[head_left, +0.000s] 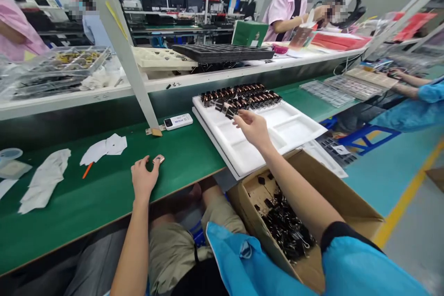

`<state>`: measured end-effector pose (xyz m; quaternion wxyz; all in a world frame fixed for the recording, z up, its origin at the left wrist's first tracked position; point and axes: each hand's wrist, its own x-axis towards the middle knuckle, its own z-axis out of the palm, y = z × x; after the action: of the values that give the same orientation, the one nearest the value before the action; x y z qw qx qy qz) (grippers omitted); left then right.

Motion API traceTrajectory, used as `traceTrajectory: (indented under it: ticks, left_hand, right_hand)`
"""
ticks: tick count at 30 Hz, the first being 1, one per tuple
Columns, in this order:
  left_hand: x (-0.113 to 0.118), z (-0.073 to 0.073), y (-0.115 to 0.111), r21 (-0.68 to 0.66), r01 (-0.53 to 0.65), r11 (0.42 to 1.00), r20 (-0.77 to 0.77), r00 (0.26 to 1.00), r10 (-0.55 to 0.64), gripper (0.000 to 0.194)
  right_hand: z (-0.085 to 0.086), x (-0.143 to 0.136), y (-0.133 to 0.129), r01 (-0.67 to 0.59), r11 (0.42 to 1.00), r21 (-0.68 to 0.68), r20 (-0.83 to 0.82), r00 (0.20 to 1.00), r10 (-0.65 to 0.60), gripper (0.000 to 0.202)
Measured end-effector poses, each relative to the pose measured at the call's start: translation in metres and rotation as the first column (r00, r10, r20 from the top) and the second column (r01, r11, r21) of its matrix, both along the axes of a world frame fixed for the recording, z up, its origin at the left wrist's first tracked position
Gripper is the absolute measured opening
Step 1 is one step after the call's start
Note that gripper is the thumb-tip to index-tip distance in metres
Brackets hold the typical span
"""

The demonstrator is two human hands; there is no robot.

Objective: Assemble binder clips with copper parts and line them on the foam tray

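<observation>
My left hand (143, 179) rests over the green bench mat (183, 159) with its thumb and fingers apart. A small rounded metallic piece with an orange-red edge (158, 160) lies at its thumb tip; whether they touch I cannot tell. Over the white foam tray (239, 150), my right hand (255, 130) pinches a black binder clip (230, 112) between thumb and fingers. Rows of black clips with copper-coloured parts (243, 95) line the tray's far side. Below my right forearm, a cardboard box (342, 189) holds a heap of loose black binder clips (289, 226).
A white handheld device (178, 121) lies by the shelf post (138, 88). White papers (104, 149), an orange stick (88, 170) and crumpled white cloth or paper (46, 180) lie on the left. Black trays (224, 52) sit on the shelf. A co-worker's blue sleeve (432, 92) shows at right.
</observation>
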<state>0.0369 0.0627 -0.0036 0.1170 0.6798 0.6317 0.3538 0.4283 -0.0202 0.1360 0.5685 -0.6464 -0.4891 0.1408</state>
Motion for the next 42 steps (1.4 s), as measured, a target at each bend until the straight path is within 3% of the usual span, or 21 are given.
traceTrajectory:
  ticks: [3, 8, 14, 22, 27, 32, 37, 42]
  left_hand:
    - [0.004, -0.003, 0.002, 0.019, 0.017, 1.000, -0.171, 0.985, -0.014, 0.052]
    - [-0.001, -0.004, -0.001, 0.005, 0.061, 0.998, -0.086, 0.994, -0.060, 0.040]
    - [-0.007, -0.005, -0.003, -0.036, 0.132, 0.991, 0.193, 0.973, -0.123, 0.028]
    - [-0.010, -0.008, -0.001, -0.037, 0.126, 0.991, 0.340, 0.935, -0.106, 0.037]
    - [-0.010, -0.005, -0.002, -0.045, 0.119, 0.992, 0.353, 0.931, -0.096, 0.037]
    - [-0.010, -0.004, -0.003, -0.057, 0.129, 0.990, 0.347, 0.932, -0.102, 0.035]
    - [-0.009, -0.004, -0.002, -0.056, 0.140, 0.989, 0.348, 0.931, -0.112, 0.036]
    - [-0.010, -0.002, -0.001, -0.050, 0.147, 0.988, 0.328, 0.937, -0.123, 0.039]
  right_hand:
    - [-0.016, 0.037, 0.045, 0.170, 0.980, -0.100, 0.147, 0.977, -0.155, 0.039]
    - [-0.036, 0.043, 0.075, 0.298, 0.939, -0.174, 0.413, 0.887, -0.206, 0.025]
    - [-0.043, 0.039, 0.078, 0.364, 0.923, -0.124, 0.496, 0.829, -0.260, 0.031]
    - [-0.043, 0.040, 0.079, 0.379, 0.899, -0.220, 0.576, 0.794, -0.194, 0.032]
    - [-0.045, 0.037, 0.079, 0.404, 0.902, -0.153, 0.596, 0.766, -0.242, 0.032]
    - [-0.049, 0.036, 0.078, 0.400, 0.891, -0.216, 0.612, 0.766, -0.196, 0.033]
    - [-0.052, 0.042, 0.079, 0.419, 0.882, -0.215, 0.675, 0.717, -0.176, 0.027]
    - [-0.051, 0.043, 0.083, 0.439, 0.855, -0.275, 0.546, 0.803, -0.237, 0.048]
